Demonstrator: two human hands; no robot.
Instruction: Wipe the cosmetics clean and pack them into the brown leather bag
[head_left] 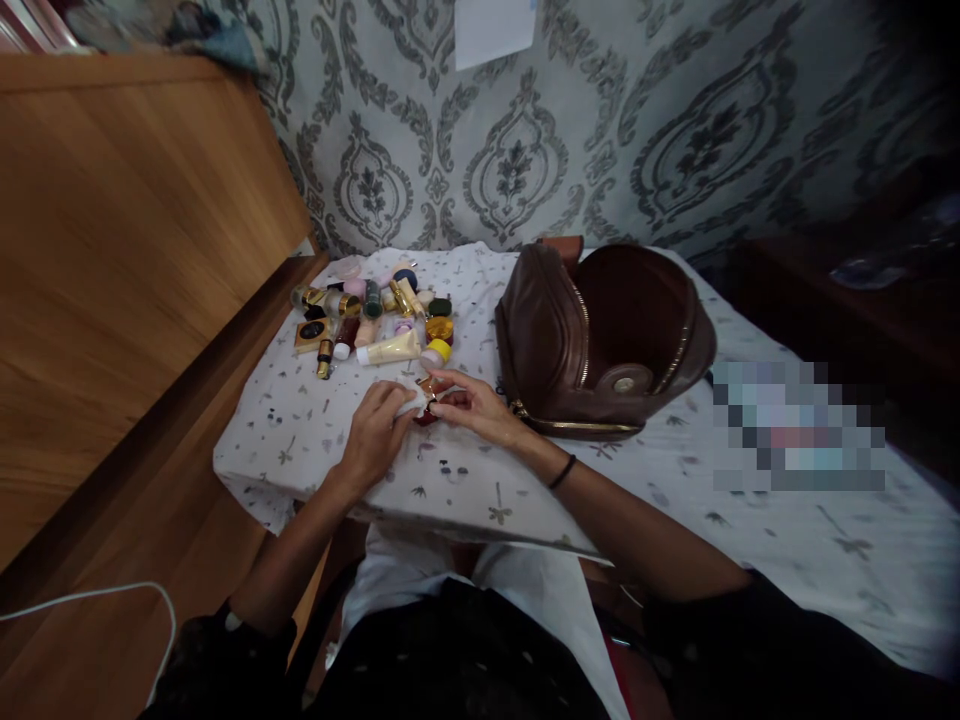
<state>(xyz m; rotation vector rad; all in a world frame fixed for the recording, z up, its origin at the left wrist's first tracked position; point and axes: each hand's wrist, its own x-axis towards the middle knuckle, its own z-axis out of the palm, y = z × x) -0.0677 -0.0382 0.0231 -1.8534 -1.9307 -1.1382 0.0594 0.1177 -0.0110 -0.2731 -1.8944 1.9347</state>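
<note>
My left hand (375, 425) is closed on a white tissue (409, 396), which it presses against the side of a small bottle. The small bottle (427, 412) is dark red with a gold top, and the fingers of my right hand (472, 405) are closed around it. Both hands meet just above the table's front part, and the fingers partly cover the bottle. Right behind them lie a cream tube (390, 348) with a white cap and a jar with a yellow lid (437, 351).
Several cosmetics, among them a gold compact box (311, 335) and an amber jar (439, 329), crowd the patterned tablecloth (300, 440) at the back left. An unzipped brown leather bag (544, 330) stands right of my hands. A wooden cabinet (150, 200) rises on the left.
</note>
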